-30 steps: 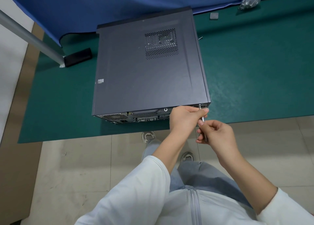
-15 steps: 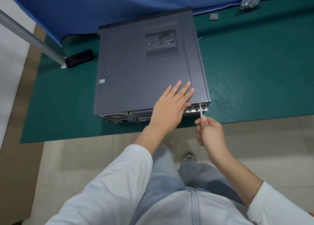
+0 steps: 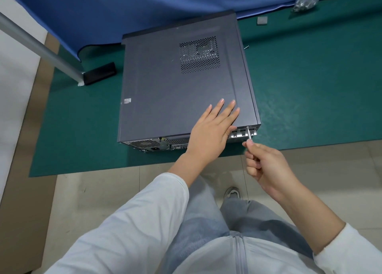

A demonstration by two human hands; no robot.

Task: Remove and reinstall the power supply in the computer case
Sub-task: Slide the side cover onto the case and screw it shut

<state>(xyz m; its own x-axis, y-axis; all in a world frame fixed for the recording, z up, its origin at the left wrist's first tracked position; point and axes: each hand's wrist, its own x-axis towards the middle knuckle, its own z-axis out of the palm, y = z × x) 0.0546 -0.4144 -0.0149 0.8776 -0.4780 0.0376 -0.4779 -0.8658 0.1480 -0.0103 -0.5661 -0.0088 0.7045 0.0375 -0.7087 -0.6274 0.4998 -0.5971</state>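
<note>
Underneath, a green mat (image 3: 310, 100) bears the computer case (image 3: 177, 91); blue cloth (image 3: 144, 11) behind.

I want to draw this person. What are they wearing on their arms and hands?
Both arms have loose, pale grey-white long sleeves. The left sleeve is pushed up, so the forearm is bare; the right sleeve ends in a ribbed cuff near the wrist. The left hand and right hand are bare: no gloves, rings or watch show. A zip runs down the matching top.

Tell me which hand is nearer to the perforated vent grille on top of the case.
Left. The left hand lies flat on the computer case panel below the vent grille. The right hand is off the case's rear edge, holding a screwdriver.
</note>
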